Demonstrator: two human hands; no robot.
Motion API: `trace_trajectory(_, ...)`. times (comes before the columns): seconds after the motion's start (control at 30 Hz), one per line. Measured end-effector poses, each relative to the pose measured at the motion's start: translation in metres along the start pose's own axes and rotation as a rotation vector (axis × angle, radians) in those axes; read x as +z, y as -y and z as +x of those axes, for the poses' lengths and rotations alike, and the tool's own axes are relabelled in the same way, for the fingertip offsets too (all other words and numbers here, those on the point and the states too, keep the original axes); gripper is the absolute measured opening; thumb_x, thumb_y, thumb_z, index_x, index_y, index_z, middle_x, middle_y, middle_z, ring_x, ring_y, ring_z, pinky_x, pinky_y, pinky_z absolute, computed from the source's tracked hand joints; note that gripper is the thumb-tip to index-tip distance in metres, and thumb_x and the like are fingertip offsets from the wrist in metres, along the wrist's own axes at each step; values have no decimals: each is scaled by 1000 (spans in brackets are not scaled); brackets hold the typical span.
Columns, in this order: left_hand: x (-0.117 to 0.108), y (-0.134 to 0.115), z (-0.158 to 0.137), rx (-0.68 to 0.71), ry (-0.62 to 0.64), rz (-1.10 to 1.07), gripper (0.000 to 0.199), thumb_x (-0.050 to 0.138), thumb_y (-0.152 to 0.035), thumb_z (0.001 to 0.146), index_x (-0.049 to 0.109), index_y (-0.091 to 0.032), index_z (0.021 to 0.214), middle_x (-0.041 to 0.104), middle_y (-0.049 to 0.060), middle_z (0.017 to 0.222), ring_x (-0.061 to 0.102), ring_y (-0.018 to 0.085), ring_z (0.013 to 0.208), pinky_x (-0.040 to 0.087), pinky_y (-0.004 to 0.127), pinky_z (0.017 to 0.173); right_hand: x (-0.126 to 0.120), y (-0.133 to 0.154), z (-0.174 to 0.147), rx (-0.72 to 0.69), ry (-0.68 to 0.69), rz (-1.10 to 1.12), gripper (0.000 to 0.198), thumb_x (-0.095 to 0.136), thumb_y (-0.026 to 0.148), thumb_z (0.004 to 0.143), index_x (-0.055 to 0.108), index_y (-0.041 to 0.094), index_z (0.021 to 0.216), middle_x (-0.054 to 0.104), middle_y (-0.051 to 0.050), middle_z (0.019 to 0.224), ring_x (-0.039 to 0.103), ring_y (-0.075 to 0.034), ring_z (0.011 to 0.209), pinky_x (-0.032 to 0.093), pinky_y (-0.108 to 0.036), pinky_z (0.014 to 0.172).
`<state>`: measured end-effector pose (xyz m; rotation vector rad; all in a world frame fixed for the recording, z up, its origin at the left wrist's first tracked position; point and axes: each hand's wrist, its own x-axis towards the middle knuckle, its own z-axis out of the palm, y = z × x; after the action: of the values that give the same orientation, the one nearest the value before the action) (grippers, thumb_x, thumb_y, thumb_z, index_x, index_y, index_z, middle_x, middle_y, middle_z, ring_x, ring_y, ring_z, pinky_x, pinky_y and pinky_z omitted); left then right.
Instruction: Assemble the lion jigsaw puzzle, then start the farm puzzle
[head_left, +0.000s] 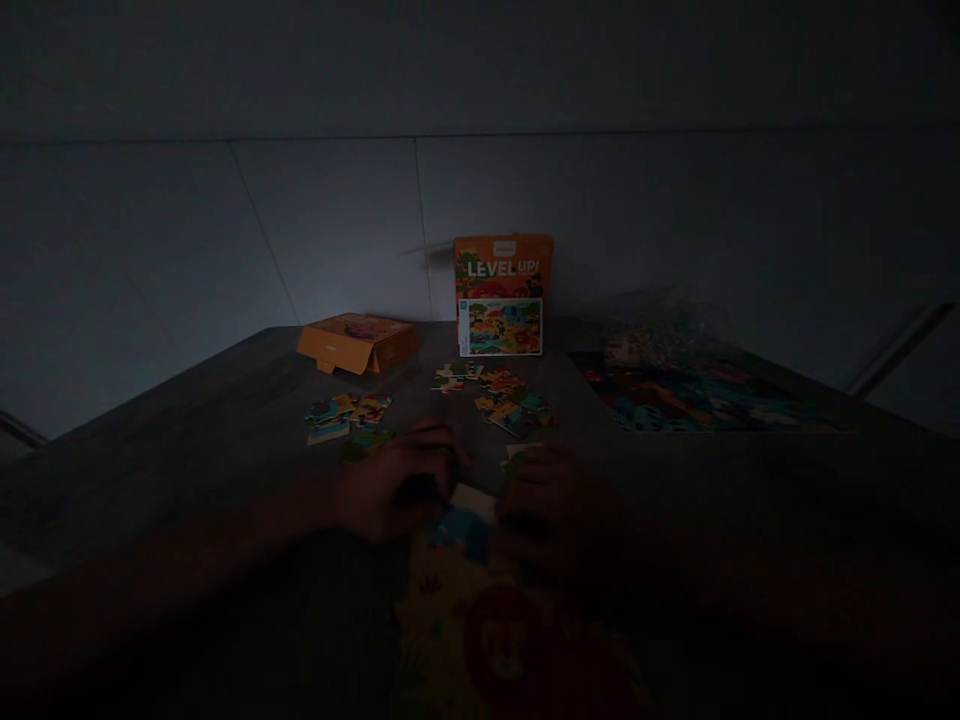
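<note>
A partly joined jigsaw puzzle [435, 620] lies close in front of me, with a red-maned lion on yellow ground. At its far edge is a blue-and-pale jigsaw piece [466, 522]. My left hand [401, 480] closes on this piece from the left, fingers curled and thumb low. From the right my right hand [547, 505] closes at the same piece, fingers bent. Dim light and blur hide the exact fingertip contact. Just beyond the right knuckles a loose piece [517, 455] shows in part. Another greenish piece [366, 443] lies behind the left hand.
Loose jigsaw pieces lie in groups at left [330, 410] and centre right [517, 405]. An orange "LEVEL UP!" box [504, 262] stands at the back, a picture card [501, 328] before it. An open orange box [360, 340] lies left; a dark picture sheet [675, 400] and clear plastic [660, 335] right.
</note>
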<state>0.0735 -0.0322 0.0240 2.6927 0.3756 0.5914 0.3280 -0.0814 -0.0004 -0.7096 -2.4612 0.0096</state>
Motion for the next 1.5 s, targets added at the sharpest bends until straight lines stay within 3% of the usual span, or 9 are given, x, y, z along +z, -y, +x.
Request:
trace_trajectory(0.2,-6,10,-1,-51,17,30,10,63,-10,78,56,-18,77,61,11,114,55,24,112,46,41,94,2,-16,5,-4,64,-10,13,61,22,92,68,14,84,66,-4,77,59,-15,73,42,-31,76)
trace_trajectory(0.43,1,22,-6,-149,-108,127,13,56,-6,71,51,-18,75,62,9,103,59,23,99,47,37,85,2,-17,4,28,-23,3,20,58,22,92,70,14,106,65,-10,97,59,-19,89,49,-32,78)
trace_trajectory(0.57,3,26,-7,-213,-142,186,16,54,-6,64,46,-19,71,62,9,99,58,24,97,47,38,85,2,-17,4,-83,0,11,25,54,22,94,66,14,115,64,-13,114,59,-21,103,50,-38,91)
trace_trajectory(0.87,4,24,-7,-236,-141,271,18,49,-8,59,39,-20,69,58,8,89,56,23,87,45,36,76,3,-20,4,-343,11,-13,29,47,15,93,66,11,115,66,-13,125,56,-23,114,50,-40,95)
trace_trajectory(1.0,5,23,-7,-227,-148,293,18,47,-7,58,40,-20,69,57,7,85,54,23,83,43,36,72,2,-20,3,-347,99,-2,33,45,19,96,63,13,122,63,-11,131,52,-23,125,47,-40,102)
trace_trajectory(1.27,4,24,-8,-221,-206,280,27,47,-5,74,61,-15,94,61,10,99,58,24,96,48,39,83,3,-23,2,-331,204,65,37,43,21,97,60,12,129,58,-12,138,47,-22,135,44,-39,108)
trace_trajectory(1.5,6,25,-7,-182,-164,304,20,48,-10,85,65,-13,93,63,11,97,59,25,95,49,41,84,1,-23,3,-314,275,58,38,44,24,98,58,13,132,55,-11,142,46,-22,136,43,-40,109)
